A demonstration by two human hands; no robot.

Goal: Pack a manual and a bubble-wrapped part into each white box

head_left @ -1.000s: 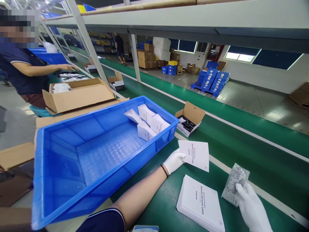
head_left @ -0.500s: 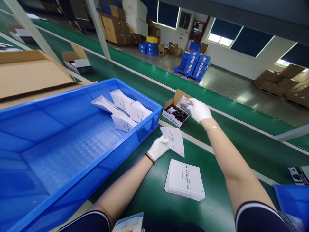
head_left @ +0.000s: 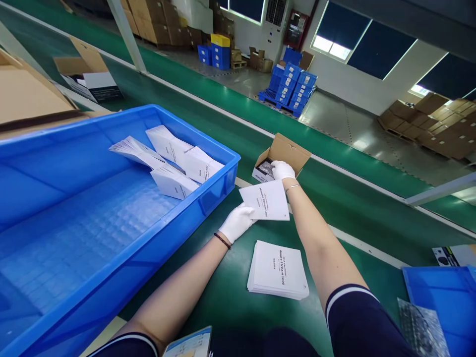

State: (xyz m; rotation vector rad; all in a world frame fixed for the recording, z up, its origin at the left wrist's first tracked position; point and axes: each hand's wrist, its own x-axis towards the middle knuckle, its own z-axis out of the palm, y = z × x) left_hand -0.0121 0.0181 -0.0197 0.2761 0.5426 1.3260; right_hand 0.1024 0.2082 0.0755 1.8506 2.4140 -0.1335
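Note:
My left hand, in a white glove, grips a white printed booklet by its lower left edge. The cover reads "Minute Stream 1000". My right hand, also gloved, reaches into a small open carton, fingers closed on a clear bubble-wrap bag. The hand and the booklet hide part of the carton's contents and front. Nearer to me, a stack of the same booklets lies on the green work surface.
A large blue bin on the left holds several bundles of booklets. On the right are another blue bin and a bubble-wrap bag. An open carton stands beyond the large bin. A metal post rises at the back.
My right hand has moved left and down into the carton with the bubble-wrap bag. The carton's flap shows more fully. The booklet in my left hand is flatter to view. The view has shifted.

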